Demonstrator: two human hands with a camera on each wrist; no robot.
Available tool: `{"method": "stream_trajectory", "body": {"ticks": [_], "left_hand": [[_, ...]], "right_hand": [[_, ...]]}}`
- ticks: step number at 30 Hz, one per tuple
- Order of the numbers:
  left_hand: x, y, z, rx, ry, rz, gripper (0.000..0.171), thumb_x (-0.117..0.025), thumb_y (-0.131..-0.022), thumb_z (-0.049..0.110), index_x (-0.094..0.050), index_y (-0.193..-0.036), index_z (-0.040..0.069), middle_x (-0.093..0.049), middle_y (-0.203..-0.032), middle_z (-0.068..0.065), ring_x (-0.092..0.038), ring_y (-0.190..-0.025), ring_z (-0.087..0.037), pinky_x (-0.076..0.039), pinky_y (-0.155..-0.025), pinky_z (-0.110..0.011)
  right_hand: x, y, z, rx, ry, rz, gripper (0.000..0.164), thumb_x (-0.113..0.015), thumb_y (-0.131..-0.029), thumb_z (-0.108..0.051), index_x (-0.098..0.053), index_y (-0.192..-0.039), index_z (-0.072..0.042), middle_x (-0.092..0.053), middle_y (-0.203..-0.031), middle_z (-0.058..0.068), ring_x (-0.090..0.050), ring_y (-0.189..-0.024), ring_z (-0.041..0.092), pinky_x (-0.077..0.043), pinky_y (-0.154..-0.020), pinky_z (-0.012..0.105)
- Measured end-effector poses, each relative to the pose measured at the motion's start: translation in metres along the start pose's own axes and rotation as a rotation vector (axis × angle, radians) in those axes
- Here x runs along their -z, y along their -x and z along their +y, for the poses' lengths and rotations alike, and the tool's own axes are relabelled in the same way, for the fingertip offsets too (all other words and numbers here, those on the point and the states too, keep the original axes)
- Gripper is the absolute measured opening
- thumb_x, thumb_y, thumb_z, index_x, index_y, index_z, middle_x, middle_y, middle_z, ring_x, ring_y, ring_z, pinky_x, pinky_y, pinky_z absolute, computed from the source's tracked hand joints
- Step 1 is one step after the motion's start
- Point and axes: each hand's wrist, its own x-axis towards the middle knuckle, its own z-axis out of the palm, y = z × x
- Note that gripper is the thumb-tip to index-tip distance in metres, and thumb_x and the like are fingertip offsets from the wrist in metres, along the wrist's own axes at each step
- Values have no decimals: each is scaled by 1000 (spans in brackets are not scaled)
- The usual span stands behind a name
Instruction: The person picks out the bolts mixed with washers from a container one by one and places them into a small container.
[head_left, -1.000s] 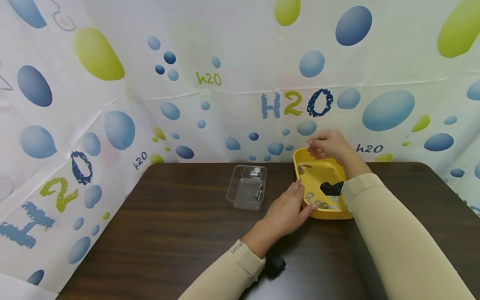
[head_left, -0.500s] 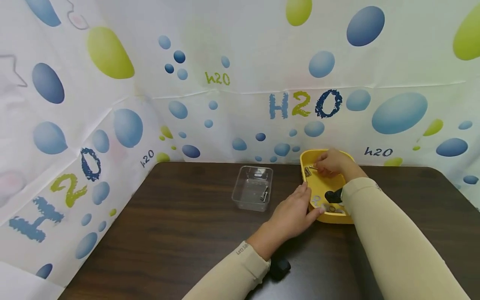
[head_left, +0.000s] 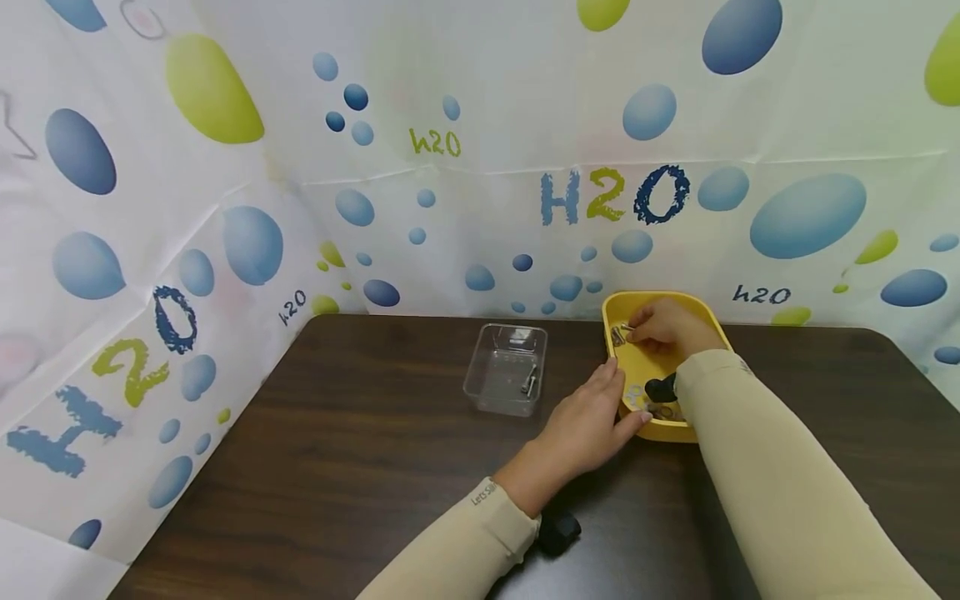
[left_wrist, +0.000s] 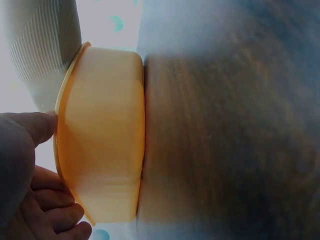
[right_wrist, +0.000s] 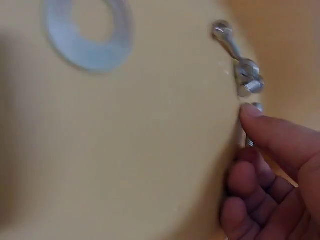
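The yellow tray point(head_left: 651, 432) stands at the back right of the table. My left hand point(head_left: 582, 421) rests at its near left corner, fingers along the left side and thumb on the near rim. In the left wrist view the thumb and fingertips touch the rim above the tray's outer wall point(left_wrist: 102, 130). Inside the tray, my right hand point(head_left: 670, 327) pinches a small metal bolt point(right_wrist: 250, 142) between thumb and fingers, the thumb covering part of it. Other metal bolts point(right_wrist: 248, 72) lie close beside it along the tray's left side.
Several flat washers point(right_wrist: 90, 55) lie in the near part of the tray. Left of the tray stands a clear plastic box point(head_left: 495, 404) with metal bolts point(head_left: 529, 381) in it. A printed white curtain point(head_left: 450, 208) hangs behind the dark wooden table point(head_left: 360, 450).
My right hand has come down from above the tray's far edge to the bolts inside and taken hold of one. The left hand keeps its place at the rim; the head view has shifted slightly.
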Motion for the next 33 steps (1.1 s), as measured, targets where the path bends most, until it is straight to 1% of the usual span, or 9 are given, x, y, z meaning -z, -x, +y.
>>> {"method": "stream_trajectory", "body": {"ticks": [5,8,11,13,15,20,23,28,33], "left_hand": [[4,2,0,-9,-1,-5,72,-44,-100,55,-35,-153,8,-24,-163,-7,-30,-147,-15,-40,-112,-33],[7,3,0,-11,-2,-5,72,-44,-100,55,-35,-153,8,-24,-163,-7,-28,-148,-15,-39,-112,-33],[6,4,1,-11,2,-7,72,-44,-100,56,-34,-153,8,-24,-163,-6,-28,-148,-15,-39,-112,-33],[5,5,2,-12,0,-5,73,-43,-100,56,-34,-153,8,-24,-163,-6,-29,-148,-15,-40,-112,-33],[4,6,3,-12,-2,-4,72,-43,-100,56,-34,-153,8,-24,-163,-6,-29,-147,-15,-40,-111,-34],[3,9,2,-1,-7,-10,72,-42,-100,57,-35,-153,9,-24,-163,-6,-29,-147,-15,-40,-111,-34],[1,10,2,0,4,-16,73,-41,-100,58,-35,-153,9,-23,-163,-6,-29,-147,-15,-40,-112,-34],[1,10,1,-6,18,-13,74,-42,-100,58,-35,-153,8,-23,-163,-7,-29,-147,-16,-41,-111,-36],[2,11,-1,-17,26,-5,73,-44,-100,56,-34,-153,6,-24,-163,-8,-28,-148,-16,-39,-113,-35]], "right_hand": [[-1,5,-4,-11,-3,16,24,-67,-94,-23,-63,-96,0,-55,-67,1,-52,-62,16,-46,-60,25],[0,8,-6,1,36,15,25,-66,-94,-24,-62,-82,-3,-50,-62,-1,-50,-58,15,-43,-57,25],[1,11,-8,-14,71,-17,27,-63,-96,-24,-59,-78,-5,-48,-60,-1,-50,-57,15,-44,-58,26],[2,14,-9,-14,101,-40,26,-59,-97,-22,-59,-78,-4,-49,-61,0,-51,-58,16,-45,-59,27],[4,17,-11,-7,115,-55,25,-55,-98,-20,-61,-84,0,-56,-66,3,-57,-62,17,-50,-62,28],[9,23,-13,48,56,-6,25,-59,-97,-17,-65,-96,7,-71,-76,7,-71,-71,19,-59,-72,32],[13,26,-13,87,21,32,25,-65,-95,-17,-66,-103,7,-73,-79,6,-73,-77,22,-60,-76,33],[20,41,-20,146,-44,63,33,-67,-95,-21,-67,-117,4,-76,-97,12,-73,-93,27,-57,-88,39],[20,60,-32,191,-174,132,36,-71,-92,-23,-68,-119,1,-74,-107,13,-72,-95,23,-55,-93,40]]}}
